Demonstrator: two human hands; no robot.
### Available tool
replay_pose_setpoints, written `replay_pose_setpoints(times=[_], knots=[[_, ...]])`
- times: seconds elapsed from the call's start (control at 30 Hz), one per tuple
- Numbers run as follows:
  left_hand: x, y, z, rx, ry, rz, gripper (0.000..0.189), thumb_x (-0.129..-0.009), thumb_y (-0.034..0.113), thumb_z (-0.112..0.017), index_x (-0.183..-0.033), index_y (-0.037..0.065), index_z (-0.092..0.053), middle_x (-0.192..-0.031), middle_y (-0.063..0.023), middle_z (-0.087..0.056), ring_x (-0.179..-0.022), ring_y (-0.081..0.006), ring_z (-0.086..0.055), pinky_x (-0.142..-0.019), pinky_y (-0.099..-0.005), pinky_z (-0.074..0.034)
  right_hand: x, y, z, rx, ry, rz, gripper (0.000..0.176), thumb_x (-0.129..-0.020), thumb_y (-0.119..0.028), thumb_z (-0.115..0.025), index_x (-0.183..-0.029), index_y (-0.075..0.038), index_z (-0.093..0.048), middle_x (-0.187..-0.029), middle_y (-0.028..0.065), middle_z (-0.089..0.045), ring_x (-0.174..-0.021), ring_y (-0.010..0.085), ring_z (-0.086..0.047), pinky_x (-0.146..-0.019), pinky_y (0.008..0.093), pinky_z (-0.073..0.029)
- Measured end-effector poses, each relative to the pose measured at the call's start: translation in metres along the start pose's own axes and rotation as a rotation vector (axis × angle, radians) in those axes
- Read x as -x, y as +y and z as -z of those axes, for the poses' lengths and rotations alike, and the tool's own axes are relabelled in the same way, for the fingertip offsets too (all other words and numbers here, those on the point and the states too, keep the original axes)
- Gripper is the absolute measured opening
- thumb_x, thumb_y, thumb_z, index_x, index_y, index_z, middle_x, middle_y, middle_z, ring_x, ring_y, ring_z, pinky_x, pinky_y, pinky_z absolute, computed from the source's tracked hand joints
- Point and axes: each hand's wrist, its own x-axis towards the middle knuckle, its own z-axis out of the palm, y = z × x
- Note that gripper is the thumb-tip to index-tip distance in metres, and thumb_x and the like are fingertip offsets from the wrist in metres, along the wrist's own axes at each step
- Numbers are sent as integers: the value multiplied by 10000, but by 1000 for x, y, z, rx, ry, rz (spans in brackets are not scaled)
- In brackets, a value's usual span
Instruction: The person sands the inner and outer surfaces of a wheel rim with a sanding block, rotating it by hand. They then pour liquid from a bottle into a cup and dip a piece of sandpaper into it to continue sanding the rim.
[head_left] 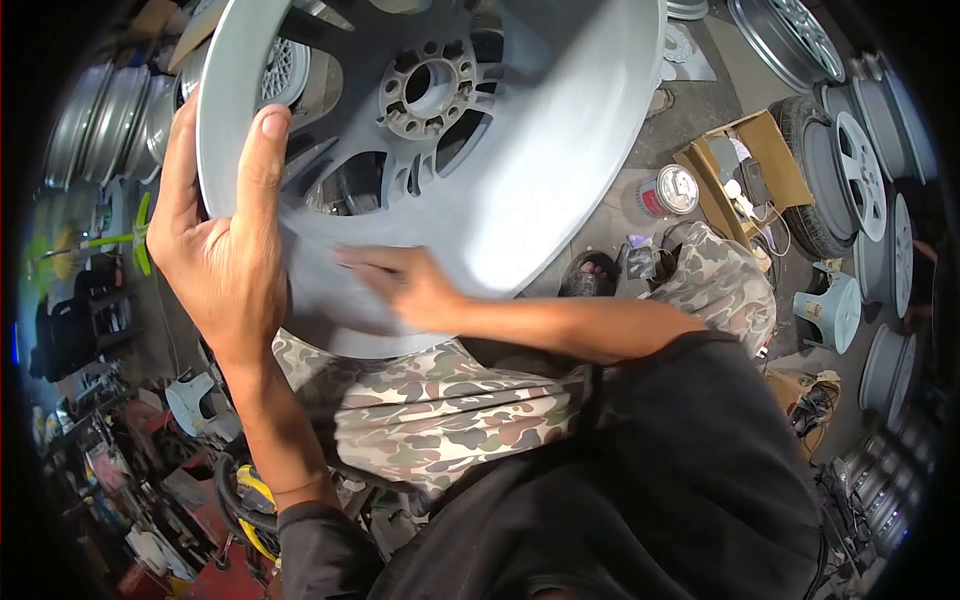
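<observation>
A large grey alloy wheel rim is tilted above my lap, with the inside of its barrel and the back of its spokes facing me. My left hand grips its left edge, thumb on the inner side and fingers around the outside. My right hand reaches into the lower barrel and lies against the inner surface. Motion blurs its fingers, so whether a small piece is under them cannot be made out. The hub with its bolt holes shows near the top.
My camouflage-clad legs are below the wheel. To the right are a paint can, a cardboard box holding a device and cable, a tyre and a small stool. Several rims stand at left; a yellow-black hose lies lower left.
</observation>
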Motion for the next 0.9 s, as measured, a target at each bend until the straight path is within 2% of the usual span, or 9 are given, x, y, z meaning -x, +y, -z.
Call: replay_pose_setpoints(times=[0.13, 0.23, 0.3, 0.43, 0.53, 0.6, 0.63, 0.83, 0.9], knots=[[1, 2, 0, 92, -33, 15, 376, -952, 118, -747, -1276, -48, -653, -1091, -58, -705, -960, -102, -633, -878, -246, -499, 21, 88, 131, 955, -341, -126, 331, -908, -7, -543, -1199, -15, -701, -1139, 226, -715, -883, 387, -739, -776, 463, -618], [1, 7, 1, 87, -63, 3, 373, -956, 112, -739, -1284, -45, -652, -1102, -50, -705, -974, -98, -630, -887, -244, -494, 6, 81, 96, 849, -323, -308, 321, -875, -33, -594, -1174, -32, -714, -1039, 240, -722, -792, 413, -717, -735, 484, -600], [-1, 7, 1, 71, -72, 27, 355, -968, 125, -726, -1272, -44, -656, -1098, -52, -705, -974, -95, -623, -873, -241, -491, -11, 78, 25, 628, -78, 175, 272, -899, -103, -605, -1127, -49, -742, -974, 255, -716, -853, 432, -707, -781, 465, -581], [-3, 4, 5, -6, -98, 64, 333, -979, 139, -710, -1251, -48, -659, -1086, -52, -703, -963, -98, -620, -859, -236, -487, -126, -74, -26, -132, 336, 63, 202, -972, -143, -552, -940, 26, -659, -844, 286, -653, -775, 352, -679, -703, 417, -493], [-3, 1, 2, 18, -100, -14, 330, -980, 141, -707, -1242, -53, -658, -1103, -52, -697, -963, -104, -622, -874, -248, -484, -107, -102, -12, -76, 388, 146, 192, -982, -103, -522, -997, 30, -659, -850, 281, -644, -745, 293, -654, -702, 399, -488], [-1, 7, 1, 27, -97, 2, 335, -981, 145, -707, -1246, -54, -656, -1109, -57, -696, -971, -108, -624, -885, -253, -484, -49, -63, -1, 5, -21, -74, 276, -985, -87, -558, -1224, -32, -684, -954, 285, -675, -879, 311, -716, -795, 392, -523], [0, 8, 1, 29, -98, 26, 341, -981, 148, -707, -1250, -54, -654, -1115, -62, -696, -979, -112, -625, -896, -257, -483, -26, 35, 2, 223, -11, 215, 338, -961, -73, -606, -1291, -60, -676, -1064, 272, -702, -1007, 327, -727, -901, 389, -543], [-1, 3, -1, 41, -76, -62, 381, -987, 262, -720, -1237, -23, -677, -989, -25, -680, -912, -86, -583, -838, -231, -465, -37, 69, 61, 1166, -654, -389, 302, -918, -111, -618, -1197, -44, -712, -1104, 222, -727, -1019, 383, -711, -929, 432, -569], [-4, 3, 1, 37, -67, -63, 382, -986, 260, -721, -1237, -24, -676, -986, -25, -678, -908, -86, -581, -835, -230, -464, -39, 43, 5, 497, -99, 124, 262, -953, -123, -590, -1160, -21, -716, -956, 218, -735, -881, 332, -733, -777, 408, -572]])
